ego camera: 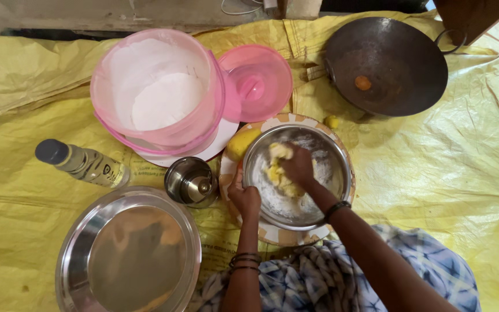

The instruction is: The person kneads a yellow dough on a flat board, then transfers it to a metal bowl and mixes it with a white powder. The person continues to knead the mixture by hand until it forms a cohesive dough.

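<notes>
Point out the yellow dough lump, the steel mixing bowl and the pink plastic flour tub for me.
Yellow dough lump (276, 171), head view, on its pale left side beside the right hand.
Steel mixing bowl (342, 167), head view, on the bare right inner wall.
Pink plastic flour tub (203, 124), head view, on its translucent front wall.

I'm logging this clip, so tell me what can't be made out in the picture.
- Head view: the right hand fingertips are buried in the yellow dough.
- The steel bowl floor is hidden under flour and dough.
- The large steel plate is cut off by the bottom edge.
- The bottle label is too small to read.
</notes>
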